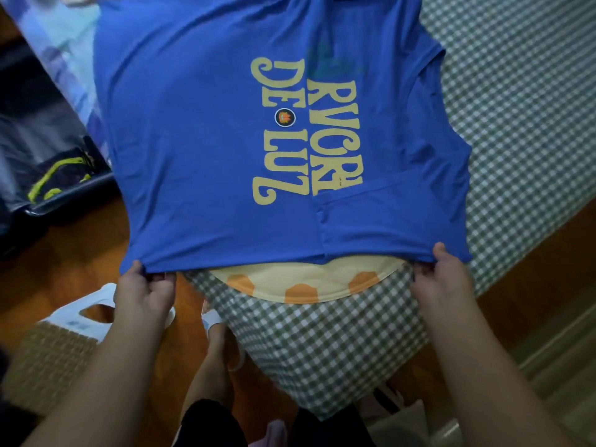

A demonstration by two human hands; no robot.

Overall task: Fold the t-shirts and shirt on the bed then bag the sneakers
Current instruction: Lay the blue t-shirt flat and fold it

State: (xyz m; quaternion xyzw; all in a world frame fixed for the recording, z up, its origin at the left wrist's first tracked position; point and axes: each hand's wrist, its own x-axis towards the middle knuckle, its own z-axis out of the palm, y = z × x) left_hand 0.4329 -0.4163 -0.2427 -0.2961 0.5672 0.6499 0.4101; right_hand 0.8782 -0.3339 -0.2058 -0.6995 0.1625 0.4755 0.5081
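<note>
A blue t-shirt (200,150) with yellow lettering is stretched out in front of me above the corner of the bed (322,343). My left hand (145,291) pinches its near edge at the left. My right hand (442,279) pinches the same edge at the right. Under that edge lies a cream garment with orange patches (306,285), flat on the green checked bedcover. No sneakers can be made out for certain.
A white plastic bag (87,317) lies on the wooden floor at lower left, beside a woven mat (51,359). A dark case with yellow-green straps (58,175) stands at left. My foot (213,327) is next to the bed corner.
</note>
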